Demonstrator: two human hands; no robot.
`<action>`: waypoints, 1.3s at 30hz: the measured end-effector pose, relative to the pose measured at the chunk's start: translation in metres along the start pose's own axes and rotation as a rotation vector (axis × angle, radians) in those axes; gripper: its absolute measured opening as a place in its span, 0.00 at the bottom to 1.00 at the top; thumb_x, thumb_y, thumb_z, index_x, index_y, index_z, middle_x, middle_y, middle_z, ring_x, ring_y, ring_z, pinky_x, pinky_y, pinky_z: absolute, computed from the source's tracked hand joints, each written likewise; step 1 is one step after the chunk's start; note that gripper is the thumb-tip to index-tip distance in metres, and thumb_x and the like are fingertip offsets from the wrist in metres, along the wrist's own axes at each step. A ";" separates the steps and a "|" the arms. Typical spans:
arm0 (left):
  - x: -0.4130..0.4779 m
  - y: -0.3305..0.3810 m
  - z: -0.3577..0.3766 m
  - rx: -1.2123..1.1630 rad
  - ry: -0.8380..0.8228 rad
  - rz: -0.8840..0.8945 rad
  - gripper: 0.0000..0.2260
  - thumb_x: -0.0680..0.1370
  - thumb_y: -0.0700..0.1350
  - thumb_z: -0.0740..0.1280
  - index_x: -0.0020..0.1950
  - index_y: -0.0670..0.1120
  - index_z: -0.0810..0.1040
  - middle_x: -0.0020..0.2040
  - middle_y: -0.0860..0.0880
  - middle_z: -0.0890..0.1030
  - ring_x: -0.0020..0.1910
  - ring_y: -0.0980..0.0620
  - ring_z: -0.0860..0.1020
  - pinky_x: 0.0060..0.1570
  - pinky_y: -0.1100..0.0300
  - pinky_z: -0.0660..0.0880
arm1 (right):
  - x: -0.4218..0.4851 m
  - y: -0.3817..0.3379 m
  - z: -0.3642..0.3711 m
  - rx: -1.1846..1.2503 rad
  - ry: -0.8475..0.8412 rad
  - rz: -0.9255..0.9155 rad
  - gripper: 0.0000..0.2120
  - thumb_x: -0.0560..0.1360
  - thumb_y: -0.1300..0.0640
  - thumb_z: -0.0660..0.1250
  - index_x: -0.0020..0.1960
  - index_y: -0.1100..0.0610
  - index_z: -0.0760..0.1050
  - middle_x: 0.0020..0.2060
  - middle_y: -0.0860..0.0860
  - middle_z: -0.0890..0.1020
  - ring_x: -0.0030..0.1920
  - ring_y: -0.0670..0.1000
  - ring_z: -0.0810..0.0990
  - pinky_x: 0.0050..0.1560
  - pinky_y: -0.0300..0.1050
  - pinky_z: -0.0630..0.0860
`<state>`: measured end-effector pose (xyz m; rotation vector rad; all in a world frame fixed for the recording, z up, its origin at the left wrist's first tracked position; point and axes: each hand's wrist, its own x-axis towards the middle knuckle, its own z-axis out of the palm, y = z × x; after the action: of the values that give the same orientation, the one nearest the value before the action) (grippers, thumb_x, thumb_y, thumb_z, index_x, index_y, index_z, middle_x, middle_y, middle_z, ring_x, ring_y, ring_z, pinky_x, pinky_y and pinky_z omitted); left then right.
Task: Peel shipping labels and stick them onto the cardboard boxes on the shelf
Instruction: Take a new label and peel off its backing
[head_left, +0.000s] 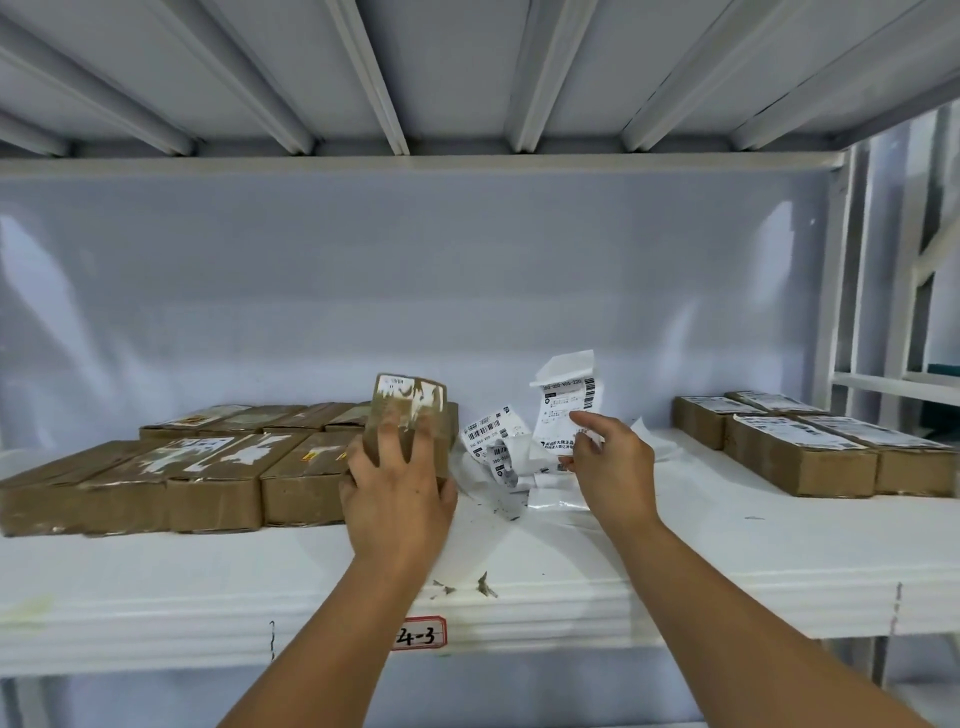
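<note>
Brown cardboard, scuffed with torn white paper scraps, makes up the box (407, 415) lifted on end at the middle of the shelf (727, 545), just right of the left-hand pile. Beside it a printed shipping label (569, 413) stands upright in the air, its backing curling away at the top. Beneath it, more labels and loose backing paper (493, 457) lie in a heap.

The job looks partly done. The boxes on the right (810, 449) carry whole labels on their tops. The boxes on the left (156, 478) show only ragged remnants, so I judge those are still waiting, the lifted one among them. The label in the air is not yet on any box.

The left hand (397, 493) grips the lifted box from the front, its fingers spread up the near face and the thumb around the side. The right hand (613, 467) has its fingers curled and seems to pinch the label's lower right edge, though the exact contact is hard to see. A small numbered tag (418, 633) sits on the shelf's front lip.
</note>
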<state>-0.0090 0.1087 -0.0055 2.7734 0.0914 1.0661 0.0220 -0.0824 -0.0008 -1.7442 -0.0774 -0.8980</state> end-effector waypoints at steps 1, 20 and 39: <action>-0.001 0.000 0.000 -0.005 0.039 0.007 0.33 0.75 0.58 0.63 0.75 0.56 0.50 0.75 0.48 0.50 0.70 0.37 0.57 0.59 0.45 0.71 | 0.001 0.001 0.000 0.006 0.010 -0.005 0.15 0.77 0.68 0.58 0.59 0.60 0.78 0.58 0.53 0.78 0.45 0.56 0.83 0.42 0.33 0.79; -0.042 0.159 -0.028 -0.521 -0.199 0.205 0.23 0.75 0.59 0.63 0.69 0.59 0.65 0.71 0.55 0.61 0.64 0.44 0.63 0.55 0.52 0.72 | 0.005 -0.024 -0.136 0.614 0.415 0.296 0.16 0.76 0.71 0.61 0.61 0.61 0.75 0.44 0.50 0.80 0.36 0.46 0.79 0.39 0.37 0.79; -0.049 0.218 -0.044 -0.689 -0.284 0.299 0.24 0.77 0.62 0.58 0.67 0.50 0.70 0.66 0.49 0.73 0.66 0.45 0.68 0.62 0.52 0.66 | -0.015 -0.023 -0.200 0.324 0.107 0.230 0.12 0.74 0.73 0.60 0.48 0.57 0.70 0.41 0.51 0.82 0.39 0.49 0.81 0.39 0.42 0.75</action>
<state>-0.0753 -0.1051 0.0333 2.2920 -0.6210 0.5794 -0.1044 -0.2368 0.0270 -1.3705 0.0460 -0.7610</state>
